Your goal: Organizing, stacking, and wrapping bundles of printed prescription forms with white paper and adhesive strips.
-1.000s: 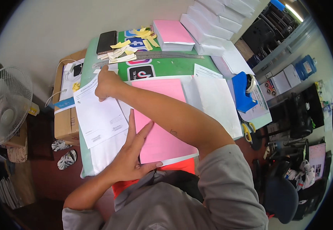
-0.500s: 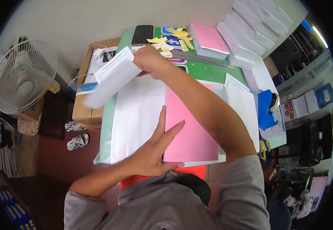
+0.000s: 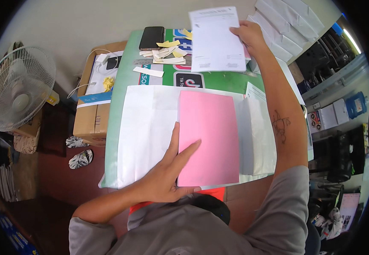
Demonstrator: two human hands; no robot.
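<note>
A stack of paper with a pink top sheet (image 3: 210, 140) lies in front of me on a large white paper sheet (image 3: 139, 136). My left hand (image 3: 167, 172) rests with spread fingers at its left edge, two fingers reaching onto the pink and the thumb near the bottom edge. Raised at the back of the table, my right hand (image 3: 252, 38) grips a white printed form (image 3: 217, 42) by its right edge. Whether the form is one sheet or several, I cannot tell. Creased white paper (image 3: 259, 136) stands beside the pink stack on the right.
Behind lie a dark phone (image 3: 151, 38), yellow and white paper strips (image 3: 167, 55) and a ruler, partly covered. White wrapped packages (image 3: 273, 29) are stacked at the back right. A carton (image 3: 93, 121) and a fan (image 3: 20, 89) stand left; slippers (image 3: 81, 158) lie on the floor.
My right hand has swung from the left, over the paper strips, to the back right with the printed form. My left hand stays at the pink stack, now uncovered by the right arm.
</note>
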